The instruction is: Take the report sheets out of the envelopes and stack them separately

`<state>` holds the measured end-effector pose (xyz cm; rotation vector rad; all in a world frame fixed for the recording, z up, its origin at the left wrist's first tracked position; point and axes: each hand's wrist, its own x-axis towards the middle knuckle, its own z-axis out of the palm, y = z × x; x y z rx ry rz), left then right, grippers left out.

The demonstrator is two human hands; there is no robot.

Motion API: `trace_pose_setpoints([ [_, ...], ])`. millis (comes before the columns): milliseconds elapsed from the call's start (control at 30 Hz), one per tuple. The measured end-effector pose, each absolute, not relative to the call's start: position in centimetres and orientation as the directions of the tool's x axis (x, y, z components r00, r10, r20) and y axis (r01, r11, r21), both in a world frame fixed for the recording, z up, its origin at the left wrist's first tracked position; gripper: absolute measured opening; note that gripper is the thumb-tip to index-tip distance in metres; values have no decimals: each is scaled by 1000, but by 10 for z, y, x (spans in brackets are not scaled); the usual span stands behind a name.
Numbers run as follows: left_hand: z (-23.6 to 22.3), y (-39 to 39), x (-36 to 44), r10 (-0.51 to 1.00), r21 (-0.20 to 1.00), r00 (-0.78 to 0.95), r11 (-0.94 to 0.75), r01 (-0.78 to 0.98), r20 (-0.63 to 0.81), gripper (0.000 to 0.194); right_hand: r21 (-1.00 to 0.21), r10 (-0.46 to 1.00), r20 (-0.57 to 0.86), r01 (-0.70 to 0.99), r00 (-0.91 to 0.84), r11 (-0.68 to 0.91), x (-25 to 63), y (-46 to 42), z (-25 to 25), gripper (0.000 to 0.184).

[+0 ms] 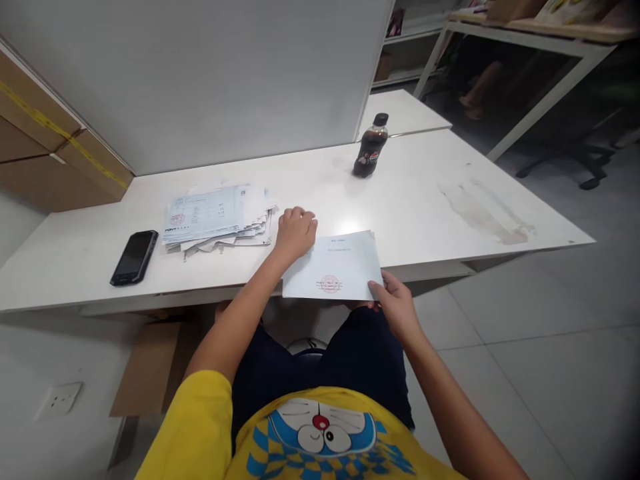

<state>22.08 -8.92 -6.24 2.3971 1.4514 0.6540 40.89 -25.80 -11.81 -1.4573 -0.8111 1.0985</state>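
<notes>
A pale blue-white stack of printed paper sheets (pixel 345 263) with a round red stamp lies over the front edge of the white table. At its lower right corner my right hand (pixel 397 303) pinches the sheets, thumb on top and fingers below. My left hand (pixel 296 232) is at the upper left corner of the sheets, its fingers curled in; whatever they may hold is hidden. Left of that hand sits an uneven pile of similar stamped papers (pixel 210 210), with ragged edges sticking out underneath.
A black handheld device (pixel 134 258) lies left of the pile. Towards the back of the white table (pixel 310 167) stands a cola bottle (pixel 371 147). Cardboard boxes (pixel 60 147) are at the left, a grey panel (pixel 225 73) behind. A person's foot (pixel 471 107) shows under another table.
</notes>
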Motion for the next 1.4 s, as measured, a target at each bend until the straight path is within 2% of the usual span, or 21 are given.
trace_pose_setpoints([
  [67,-68,-83,231,879,405,414,-476,780,237,33,-982,925,-188,-60,331,-178,413,-257,-117,37],
  [167,-83,-79,241,879,458,437,-474,752,190,31,-981,926,-186,-6,330,-195,418,-257,-117,30],
  [367,-99,-83,246,898,501,374,-440,745,232,29,-974,925,-207,27,319,-227,429,-247,-117,28],
  [467,-91,-84,247,906,513,395,-415,751,153,29,-950,934,-126,230,334,-210,453,-238,-111,25],
  [567,-76,-83,248,914,551,395,-377,745,92,35,-846,911,12,490,411,-210,491,-226,-101,22],
  [667,-57,-74,233,927,568,345,-364,738,146,37,-755,875,74,600,478,-264,529,-212,-92,22],
  [767,-43,-59,188,944,506,227,-321,801,240,34,-722,852,129,637,508,-271,559,-194,-86,17],
  [833,-41,-54,145,948,405,204,-290,867,244,37,-667,829,162,678,536,-308,576,-184,-88,18],
  [900,-48,-59,102,962,279,182,-235,931,204,54,-536,809,212,758,548,-373,591,-176,-94,19],
  [967,-59,-72,71,965,188,143,-186,964,222,73,-400,802,265,818,535,-414,602,-173,-102,22],
  [1033,-71,-89,55,948,170,145,-198,965,283,67,-359,781,315,829,540,-429,605,-175,-109,29],
  [1167,-85,-116,56,922,226,174,-262,938,346,50,-463,667,482,811,568,-357,581,-187,-112,40],
  [1267,-90,-130,65,919,269,179,-282,921,352,51,-554,626,605,825,492,-113,529,-210,-114,38],
  [1333,-94,-143,69,914,299,216,-324,897,343,59,-631,690,590,772,419,71,482,-232,-121,35],
  [1400,-99,-162,74,905,333,259,-373,866,338,66,-736,772,518,652,368,183,434,-256,-130,32],
])
